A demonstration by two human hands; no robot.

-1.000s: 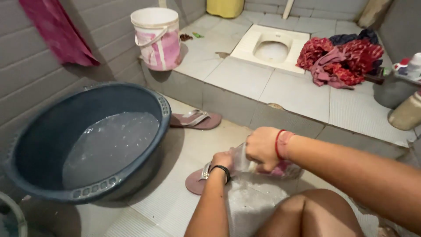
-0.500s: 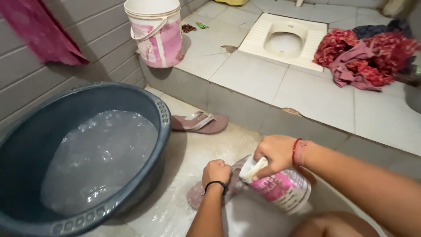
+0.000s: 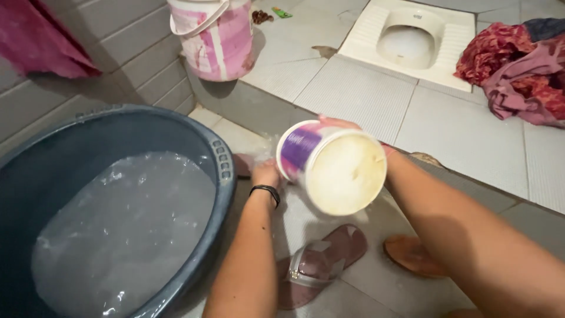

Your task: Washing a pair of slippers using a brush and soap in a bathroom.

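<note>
since half a second ago the white tub (image 3: 332, 168) has risen from the floor to beside the basin's right rim, tipped with its pale mouth facing the camera. largest first: the dark blue basin (image 3: 220, 156) holds soapy water at the floor's left edge. judging by this, scooping or pouring is in hand; next calls for tilting over the rim. right hand (image 3: 338, 122) grips the tub from behind, fingers mostly hidden. left hand (image 3: 266, 174) looks curled shut near a sandal (image 3: 318, 265), contents unclear
</note>
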